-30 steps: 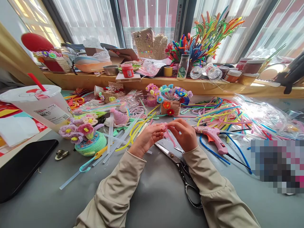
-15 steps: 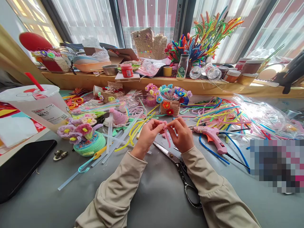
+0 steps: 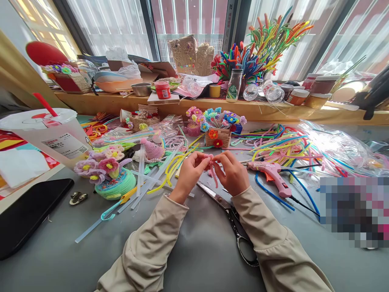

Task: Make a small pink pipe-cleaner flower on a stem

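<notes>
Between my fingertips is a bent pink pipe cleaner (image 3: 214,178), its loose end hanging down; the shape at its top is partly hidden. My left hand (image 3: 190,173) pinches it from the left, fingers closed. From the other side my right hand (image 3: 232,172) grips it between thumb and forefinger. Just under my hands lie black-handled scissors (image 3: 226,205), blades pointing away to the left. Beside my right hand rests a pink hot glue gun (image 3: 272,175) with its cord trailing right.
On the left stand a plastic drink cup (image 3: 57,136), a black phone (image 3: 33,215) and a green pot of fuzzy flowers (image 3: 114,184). Clear glue sticks (image 3: 152,182) lie near it. Loose pipe cleaners (image 3: 282,148) pile up at the right. A cluttered ledge (image 3: 182,106) runs along the back.
Both hands keep their pinch on the pink pipe cleaner in nearly the same place. Its hanging end has shifted very slightly; the view has moved a little.
</notes>
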Motion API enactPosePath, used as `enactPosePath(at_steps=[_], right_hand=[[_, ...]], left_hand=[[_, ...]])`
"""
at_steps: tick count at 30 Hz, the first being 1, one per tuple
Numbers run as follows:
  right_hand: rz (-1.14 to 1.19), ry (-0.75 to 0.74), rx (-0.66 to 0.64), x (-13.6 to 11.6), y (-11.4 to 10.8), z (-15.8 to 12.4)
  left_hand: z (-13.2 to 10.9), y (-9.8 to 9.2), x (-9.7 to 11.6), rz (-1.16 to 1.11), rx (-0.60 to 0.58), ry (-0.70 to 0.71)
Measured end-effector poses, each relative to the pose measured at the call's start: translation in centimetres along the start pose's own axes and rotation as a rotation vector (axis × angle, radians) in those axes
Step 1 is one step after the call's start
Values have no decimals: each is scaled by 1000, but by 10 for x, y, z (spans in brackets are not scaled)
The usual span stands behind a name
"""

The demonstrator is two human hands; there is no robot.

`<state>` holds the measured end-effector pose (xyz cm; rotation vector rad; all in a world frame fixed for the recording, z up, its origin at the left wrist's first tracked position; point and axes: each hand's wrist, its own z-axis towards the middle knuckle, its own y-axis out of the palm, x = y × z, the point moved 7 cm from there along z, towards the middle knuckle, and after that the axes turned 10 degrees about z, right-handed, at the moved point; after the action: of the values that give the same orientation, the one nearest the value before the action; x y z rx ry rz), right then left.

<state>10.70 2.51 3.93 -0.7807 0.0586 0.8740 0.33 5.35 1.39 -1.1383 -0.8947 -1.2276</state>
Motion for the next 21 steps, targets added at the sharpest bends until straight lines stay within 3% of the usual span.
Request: enactPosePath(at_steps=[5,16,21], right_hand=[[-116,-85,20,-8,-3,1],[-65,-31,45,-3,-5,0],[-24,-14,30,-1,-6,0]], left_hand=[[0,1,-2,-42,-20,-55],[-2,2,-11,-218,-80,-167],[-2,1,-10,-223,-73,-154]])
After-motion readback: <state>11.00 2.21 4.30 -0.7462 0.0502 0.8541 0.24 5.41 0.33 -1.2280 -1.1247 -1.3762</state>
